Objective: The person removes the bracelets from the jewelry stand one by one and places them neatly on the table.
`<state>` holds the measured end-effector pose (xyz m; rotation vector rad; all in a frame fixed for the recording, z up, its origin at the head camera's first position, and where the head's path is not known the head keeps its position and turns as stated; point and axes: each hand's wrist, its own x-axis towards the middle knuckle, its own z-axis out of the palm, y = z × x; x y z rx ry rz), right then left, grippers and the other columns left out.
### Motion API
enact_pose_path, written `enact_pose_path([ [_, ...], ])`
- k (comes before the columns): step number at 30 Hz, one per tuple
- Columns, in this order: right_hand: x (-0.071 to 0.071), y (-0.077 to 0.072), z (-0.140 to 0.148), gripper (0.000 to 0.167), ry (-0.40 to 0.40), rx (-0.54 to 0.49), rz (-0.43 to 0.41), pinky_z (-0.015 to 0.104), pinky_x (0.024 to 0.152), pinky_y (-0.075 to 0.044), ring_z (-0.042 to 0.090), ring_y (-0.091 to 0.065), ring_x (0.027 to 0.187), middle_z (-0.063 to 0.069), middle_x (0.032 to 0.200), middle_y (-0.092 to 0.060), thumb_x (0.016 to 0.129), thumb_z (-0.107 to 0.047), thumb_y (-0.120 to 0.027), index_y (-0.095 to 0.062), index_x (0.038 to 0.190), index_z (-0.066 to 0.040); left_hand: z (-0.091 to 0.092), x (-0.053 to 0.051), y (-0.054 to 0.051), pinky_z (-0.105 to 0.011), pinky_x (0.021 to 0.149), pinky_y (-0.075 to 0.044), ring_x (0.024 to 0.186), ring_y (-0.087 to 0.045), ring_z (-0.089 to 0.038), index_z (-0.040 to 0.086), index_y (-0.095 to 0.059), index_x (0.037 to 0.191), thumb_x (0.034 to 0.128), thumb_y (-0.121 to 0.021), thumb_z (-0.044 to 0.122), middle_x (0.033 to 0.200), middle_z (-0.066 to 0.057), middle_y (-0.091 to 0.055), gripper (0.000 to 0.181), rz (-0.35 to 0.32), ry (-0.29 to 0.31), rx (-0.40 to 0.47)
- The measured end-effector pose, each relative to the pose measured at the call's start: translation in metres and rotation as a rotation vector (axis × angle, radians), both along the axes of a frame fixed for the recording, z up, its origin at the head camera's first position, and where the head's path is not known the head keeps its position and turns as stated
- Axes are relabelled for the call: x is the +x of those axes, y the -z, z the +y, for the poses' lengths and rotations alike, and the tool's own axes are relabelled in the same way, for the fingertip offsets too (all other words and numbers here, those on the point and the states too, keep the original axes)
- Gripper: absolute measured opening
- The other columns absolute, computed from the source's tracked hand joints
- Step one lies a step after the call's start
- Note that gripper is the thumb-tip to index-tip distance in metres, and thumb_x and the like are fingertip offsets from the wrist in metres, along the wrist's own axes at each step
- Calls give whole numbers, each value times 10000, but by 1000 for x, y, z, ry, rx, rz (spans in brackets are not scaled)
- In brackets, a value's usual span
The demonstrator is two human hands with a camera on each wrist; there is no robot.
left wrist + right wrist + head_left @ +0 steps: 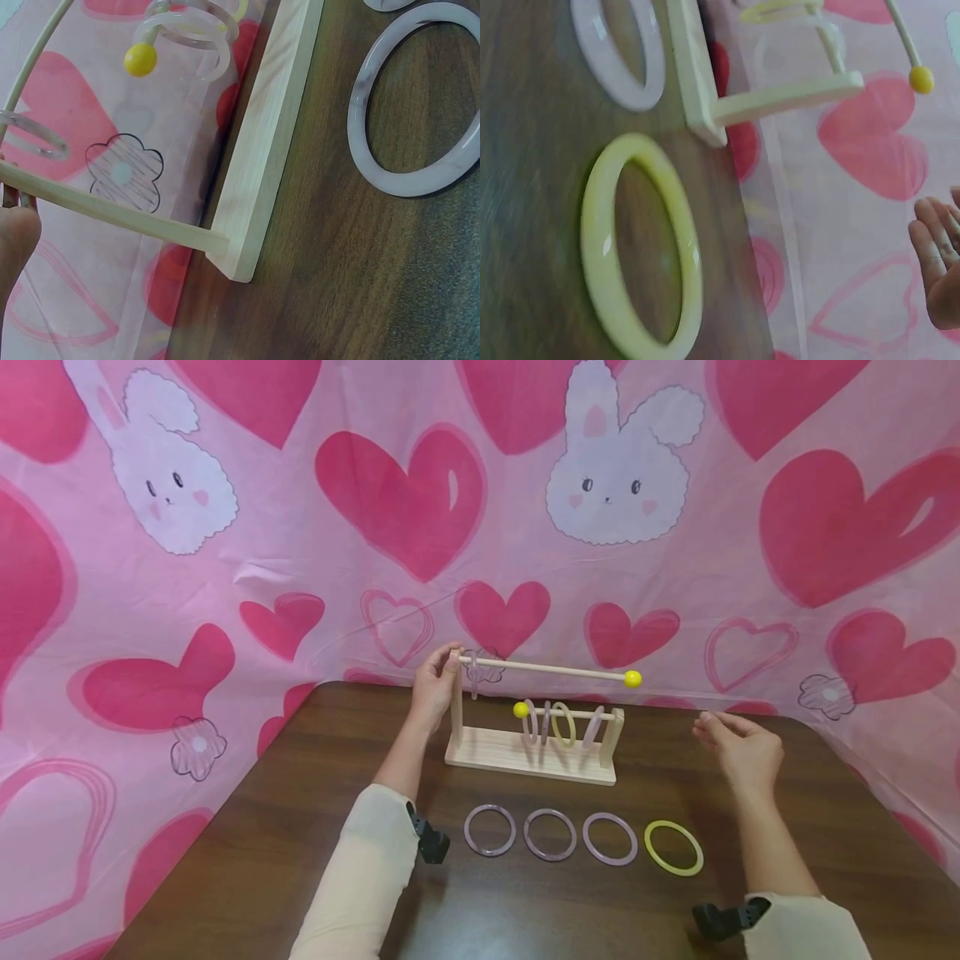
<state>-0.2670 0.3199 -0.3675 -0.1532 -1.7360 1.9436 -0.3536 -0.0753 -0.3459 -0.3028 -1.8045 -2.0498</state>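
My left hand point(432, 689) grips the top of the tall post of a pale wooden bangle stand point(532, 766), thumb on the near side in the left wrist view. A translucent bangle point(37, 135) hangs on the upper rod close to that hand. On the lower rod hang several bangles, one of them a yellow bangle point(572, 731). My right hand point(746, 756) is raised over the table's right side, apart from the stand, fingers loosely bent and holding nothing. A yellow-green bangle point(598, 247) lies on the table, nearest to it.
Three lilac bangles, the leftmost bangle point(491, 854) included, lie in a row with the yellow-green one before the stand. Yellow balls, such as the upper ball point(633, 679), cap the rod ends. A pink heart-patterned cloth point(525, 560) hangs behind the brown table point(300, 852).
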Motion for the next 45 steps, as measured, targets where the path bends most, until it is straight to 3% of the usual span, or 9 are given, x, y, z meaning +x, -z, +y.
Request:
enact_pose_path([
  [3,-6,-2,-5,173,17,-84,111,258,618,-536,165,-674,636,73,716,-695,778,-30,-726,-694,908,79,0,0,0,-309,936,-421,1072,-526,-233,-51,-548,1194,926,-520,62,1195,-214,-573,292,-3,0,0],
  [5,-16,5,-2,182,-22,-161,219,265,607,-540,200,-675,641,120,740,-694,753,32,-730,-683,909,111,0,1,0,-309,935,-421,1070,-525,-232,-51,-547,1194,927,-520,63,1195,-215,-573,292,-4,-1,-2],
  [6,-16,3,-5,182,-12,-155,242,266,612,-539,198,-676,642,124,743,-694,753,40,-728,-680,911,117,0,1,0,-310,935,-422,1069,-525,-231,-51,-547,1194,927,-521,66,1195,-214,-573,292,-5,-2,-4],
  [10,-9,-12,-27,108,27,-150,246,249,606,-533,160,-670,614,103,710,-691,752,34,-729,-704,850,72,1,1,-1,-310,936,-422,1069,-526,-231,-52,-547,1193,927,-522,75,1191,-207,-578,296,-7,1,-2],
  [12,0,-27,-44,74,70,-108,189,240,614,-526,125,-665,604,60,684,-689,772,3,-718,-709,832,46,0,1,-1,-308,938,-421,1069,-526,-224,-47,-548,1195,926,-525,87,1187,-193,-585,301,-9,-1,-7],
  [16,0,-37,-61,32,55,-75,167,216,603,-521,105,-660,595,11,668,-685,786,17,-700,-712,813,3,-1,-1,0,-303,932,-425,1055,-530,-209,-36,-555,1196,924,-529,91,1182,-182,-591,301,-16,-9,-8],
  [30,-13,-48,-109,274,-22,83,184,226,617,-527,62,-655,622,-50,665,-679,810,5,-683,-605,974,211,-3,-2,1,-302,929,-425,1033,-534,-184,-49,-562,1184,925,-528,69,1172,-190,-593,287,-5,-17,7],
  [37,-12,-49,-122,288,-53,153,180,215,630,-528,31,-648,636,-136,642,-656,834,-24,-668,-602,998,203,-1,0,-1,-305,916,-435,1026,-538,-190,-42,-558,1194,924,-534,84,1172,-172,-600,299,-13,-19,-3],
  [45,-10,-48,-135,274,-88,146,147,228,628,-532,53,-654,629,-134,636,-653,828,-29,-677,-618,988,186,0,-1,0,-302,926,-431,1040,-536,-202,-56,-557,1183,919,-535,65,1168,-190,-594,291,4,-13,7],
])
